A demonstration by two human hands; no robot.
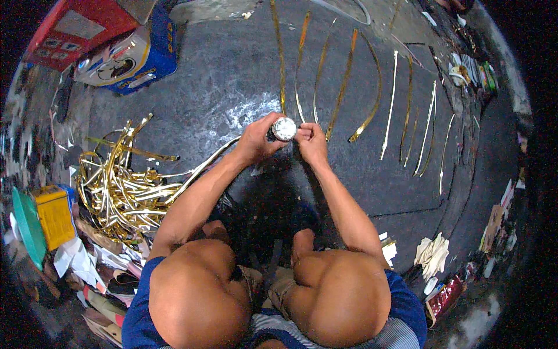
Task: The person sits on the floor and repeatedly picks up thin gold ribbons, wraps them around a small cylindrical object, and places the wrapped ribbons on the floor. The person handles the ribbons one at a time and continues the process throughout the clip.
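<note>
My left hand (256,139) grips a small round silver-topped container (284,128) in front of me. My right hand (311,141) pinches at its right side, fingers closed against the rim. Both hands hover above a dark grey floor (232,87). Just beyond them lie several long gold metallic strips (343,81), spread out in a row on the floor. One pale strip (203,166) runs from under my left wrist toward a tangled heap of gold strips (119,189) on my left. My bare knees fill the lower middle of the view.
A red box (72,26) and a blue and white box (131,55) sit at the far left. A yellow box (53,215) and a green lid (26,224) lie at the left edge among paper scraps. A crumpled cloth (433,253) lies lower right.
</note>
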